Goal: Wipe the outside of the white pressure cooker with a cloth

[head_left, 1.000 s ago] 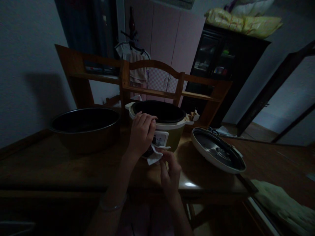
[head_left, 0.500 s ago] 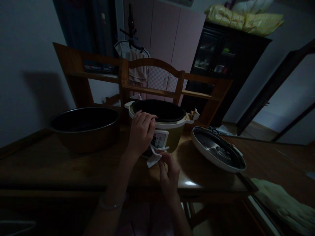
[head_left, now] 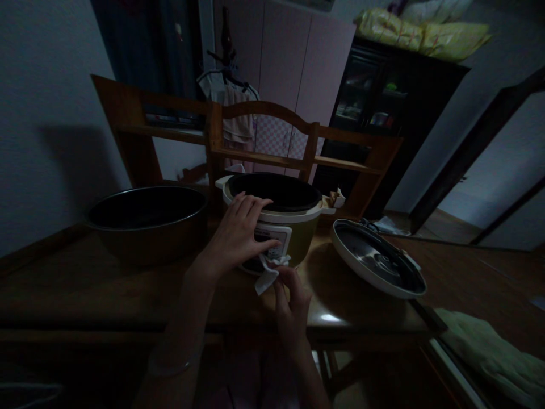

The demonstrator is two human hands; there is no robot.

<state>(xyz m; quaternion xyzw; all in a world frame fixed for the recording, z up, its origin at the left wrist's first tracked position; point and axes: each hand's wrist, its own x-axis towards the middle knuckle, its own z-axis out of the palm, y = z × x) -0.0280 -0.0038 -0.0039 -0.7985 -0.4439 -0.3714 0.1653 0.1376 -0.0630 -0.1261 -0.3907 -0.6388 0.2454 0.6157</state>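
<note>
A green and white electric cooker (head_left: 303, 238) stands lidless on the wooden table, its dark inside facing up. My left hand (head_left: 238, 233) rests against the cooker's front rim, fingers stretched over the edge and thumb spread out before the control panel (head_left: 279, 236). Below it, my right hand (head_left: 293, 298) pinches a crumpled white tissue (head_left: 267, 278) at the lower front of the cooker, just under the panel. Whether the tissue touches the cooker I cannot tell. To the left sits a dark inner pot (head_left: 149, 244). A round lid (head_left: 378, 261) lies tilted, underside up, on the right.
The wooden table (head_left: 170, 301) has a shelf frame (head_left: 264, 108) along its back. Some small pale item (head_left: 338, 199) is by the cooker's right handle. A pale green cloth (head_left: 485, 346) lies low at the right. A dark cabinet (head_left: 400, 108) stands behind.
My left hand's thumb has come off the rim and spread down across the panel, and its wrist has shifted left and up. The right hand still pinches the tissue, almost in place.
</note>
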